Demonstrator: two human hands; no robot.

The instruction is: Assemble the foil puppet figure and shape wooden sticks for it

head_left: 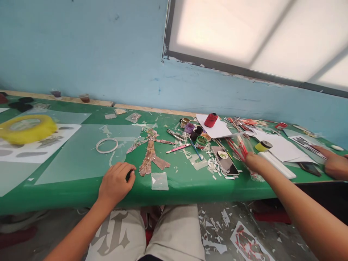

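Note:
My left hand (116,183) rests on the table's front edge, fingers loosely curved, thumb apart, nothing held. Just beyond it lies a figure (151,156) pieced from pinkish-brown scraps and small beads, with a small clear plastic packet (160,181) below. My right hand (254,162) reaches right and is closed on a clear plastic bag of thin red sticks (241,145); its fingertips are partly hidden. Close to that hand are a phone (225,161) with a round grip and a white box-like object (276,165). Pink tweezers (178,148) lie between my hands.
A white tape ring (107,145) and a large yellow tape roll (28,128) are at left. Paint jars (201,142), a red thread spool (211,120) and paper scraps (214,167) crowd the middle right. Another person's hand (335,165) touches a patterned sheet at far right.

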